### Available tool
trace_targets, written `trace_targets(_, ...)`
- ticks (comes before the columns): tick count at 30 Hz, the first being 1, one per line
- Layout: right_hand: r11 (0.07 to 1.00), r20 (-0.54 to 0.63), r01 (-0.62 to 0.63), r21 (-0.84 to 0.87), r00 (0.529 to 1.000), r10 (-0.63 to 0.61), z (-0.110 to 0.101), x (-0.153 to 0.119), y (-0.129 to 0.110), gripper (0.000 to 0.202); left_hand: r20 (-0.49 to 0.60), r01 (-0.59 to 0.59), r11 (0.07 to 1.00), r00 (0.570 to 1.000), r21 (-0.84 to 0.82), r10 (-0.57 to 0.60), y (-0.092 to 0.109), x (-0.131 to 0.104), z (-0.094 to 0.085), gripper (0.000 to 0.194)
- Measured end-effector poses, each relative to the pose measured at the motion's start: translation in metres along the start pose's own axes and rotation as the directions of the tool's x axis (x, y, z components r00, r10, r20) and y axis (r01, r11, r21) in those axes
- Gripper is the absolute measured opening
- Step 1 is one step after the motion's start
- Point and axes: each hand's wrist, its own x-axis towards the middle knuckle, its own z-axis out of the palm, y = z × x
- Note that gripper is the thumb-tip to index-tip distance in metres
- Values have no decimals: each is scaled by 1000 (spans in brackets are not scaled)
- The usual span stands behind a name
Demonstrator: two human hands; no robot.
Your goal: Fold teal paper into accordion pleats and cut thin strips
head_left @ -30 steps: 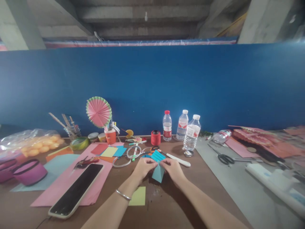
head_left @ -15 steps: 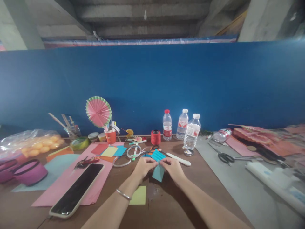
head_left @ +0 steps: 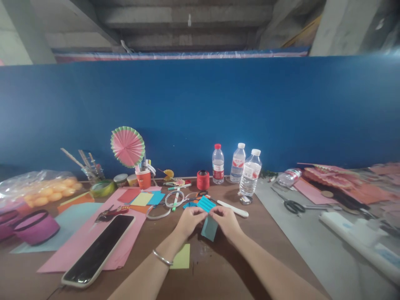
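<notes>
Both hands hold a piece of blue paper (head_left: 209,228) above the brown table. Its far part carries several parallel pleats, while the near part hangs flat toward me. My left hand (head_left: 191,221) pinches the left edge between thumb and fingers. On the opposite edge, my right hand (head_left: 225,218) pinches in the same way, its fingertips close to the left ones. Just beyond lies a small blue folded fan (head_left: 189,204), partly hidden by the left hand. A yellow-green paper square (head_left: 181,256) rests under my left forearm.
A white stick-like tool (head_left: 233,208) lies right of the hands. Behind stand a red thread spool (head_left: 203,180) and water bottles (head_left: 250,175). At left are a phone (head_left: 99,250), pink paper sheets (head_left: 56,258) and a round paper fan (head_left: 127,146). Scissors (head_left: 293,206) and a power strip (head_left: 350,237) lie at right.
The near flap of the blue paper tilts slightly further down. Both hands keep their pinch in nearly the same place; the whole view has shifted a little.
</notes>
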Motion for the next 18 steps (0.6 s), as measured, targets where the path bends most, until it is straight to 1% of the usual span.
trace_targets(5, 1000, 10, -19, -20, 1000, 19, 0, 0, -3, 16, -38, -35, 998, 999, 46, 37, 0, 0, 1, 26)
trace_targets(10, 997, 36, -20, 71, 999, 17, 3, -1, 0, 15, -33, -87, 994, 995, 61, 90, -2, -1, 2, 22)
trace_targets(12, 997, 54, -25, 78, 998, 21, 3, 0, 1, 15, -20, -105, 989, 994, 104, 107, -2, -1, 2, 21)
trace_targets(16, 999, 65, 1, 33, 998, -4, 3, 1, 1, 9, 43, -164, 957, 987, 242, 158, -2, 0, 0, 22)
trace_targets(18, 999, 66, 9, 45, 998, -12, 2, 2, 2, 9, 63, -174, 951, 985, 254, 164, -3, 1, -1, 24)
